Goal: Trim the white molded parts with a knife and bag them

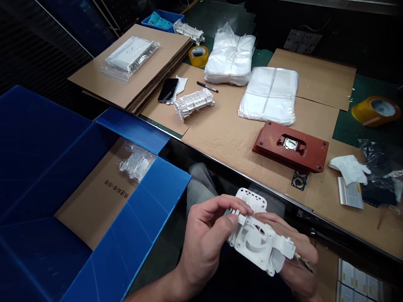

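Both hands hold a white moulded plastic part [260, 237] low in the view, over my lap and in front of the table edge. My left hand [204, 239] pinches the part's left side with thumb and fingers closed on it. Under the part, my right hand [297, 251] cradles it from the right, fingers curled; a thin metal tool tip seems to stick out past its fingers. A red fixture block [291, 147] with a small white piece set in its recess lies on the cardboard-covered table [226, 134], just beyond the hands.
An open blue plastic crate [47, 180] at left holds cardboard and a bag of white parts [137, 163]. On the table are another white part [192, 102], a phone [168, 89], a pen [207, 87], stacks of plastic bags [270, 94], tape rolls [376, 110] and a white glove [349, 167].
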Motion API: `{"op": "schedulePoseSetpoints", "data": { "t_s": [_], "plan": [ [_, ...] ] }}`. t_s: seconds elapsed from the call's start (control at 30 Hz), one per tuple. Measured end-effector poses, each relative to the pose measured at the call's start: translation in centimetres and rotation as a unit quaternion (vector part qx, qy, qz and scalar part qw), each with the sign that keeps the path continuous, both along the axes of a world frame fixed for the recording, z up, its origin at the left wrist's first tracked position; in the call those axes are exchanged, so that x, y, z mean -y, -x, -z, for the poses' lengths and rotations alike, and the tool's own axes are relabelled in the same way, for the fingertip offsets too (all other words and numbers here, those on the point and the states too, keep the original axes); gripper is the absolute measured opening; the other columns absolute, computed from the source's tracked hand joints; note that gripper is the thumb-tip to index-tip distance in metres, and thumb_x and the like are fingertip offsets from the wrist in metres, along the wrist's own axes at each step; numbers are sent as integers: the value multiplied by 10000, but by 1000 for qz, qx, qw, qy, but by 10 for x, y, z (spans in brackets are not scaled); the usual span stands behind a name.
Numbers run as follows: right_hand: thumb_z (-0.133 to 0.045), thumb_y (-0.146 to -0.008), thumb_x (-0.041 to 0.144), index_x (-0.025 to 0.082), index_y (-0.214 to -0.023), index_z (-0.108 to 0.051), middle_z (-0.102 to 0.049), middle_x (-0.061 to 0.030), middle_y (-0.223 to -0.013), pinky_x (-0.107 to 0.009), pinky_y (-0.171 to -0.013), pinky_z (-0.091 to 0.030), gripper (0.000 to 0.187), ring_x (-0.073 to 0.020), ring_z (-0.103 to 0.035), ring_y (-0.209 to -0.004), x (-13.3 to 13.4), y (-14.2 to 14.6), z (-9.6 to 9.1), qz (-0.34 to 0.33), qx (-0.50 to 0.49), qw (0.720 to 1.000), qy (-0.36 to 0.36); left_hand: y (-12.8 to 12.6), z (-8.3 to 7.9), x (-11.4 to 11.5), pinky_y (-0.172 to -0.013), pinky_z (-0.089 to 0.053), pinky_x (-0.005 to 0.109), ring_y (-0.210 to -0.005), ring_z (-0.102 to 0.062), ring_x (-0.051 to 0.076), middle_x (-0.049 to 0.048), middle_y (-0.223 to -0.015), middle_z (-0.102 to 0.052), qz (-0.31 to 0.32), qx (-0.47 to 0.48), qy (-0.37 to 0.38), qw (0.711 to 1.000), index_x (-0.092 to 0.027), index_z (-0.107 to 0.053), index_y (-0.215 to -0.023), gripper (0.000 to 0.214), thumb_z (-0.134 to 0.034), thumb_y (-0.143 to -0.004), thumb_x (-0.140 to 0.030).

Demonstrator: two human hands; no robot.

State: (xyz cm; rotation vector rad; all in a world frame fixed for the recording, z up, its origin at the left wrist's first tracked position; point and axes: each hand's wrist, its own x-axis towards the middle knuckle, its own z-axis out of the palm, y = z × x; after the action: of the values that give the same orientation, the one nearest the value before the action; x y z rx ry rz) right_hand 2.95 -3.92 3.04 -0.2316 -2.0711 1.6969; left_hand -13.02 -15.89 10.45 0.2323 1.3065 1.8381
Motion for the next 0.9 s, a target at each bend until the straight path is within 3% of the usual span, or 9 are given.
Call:
{"op": "schedulePoseSetpoints", "data": {
  "t_s": [0.9],
  "plan": [
    [-637, -931, 129, 244, -1305, -679, -746, -101, -1204, -451, -915, -565, 393, -313, -664, -1125, 2, 1, 5, -5, 8, 1000, 27, -1, 0, -2, -857, -523, 304, -913, -680, 225, 54, -851, -766, -24, 30, 32, 999, -178, -787, -789, 178, -627, -776, -101]
  ]
}}
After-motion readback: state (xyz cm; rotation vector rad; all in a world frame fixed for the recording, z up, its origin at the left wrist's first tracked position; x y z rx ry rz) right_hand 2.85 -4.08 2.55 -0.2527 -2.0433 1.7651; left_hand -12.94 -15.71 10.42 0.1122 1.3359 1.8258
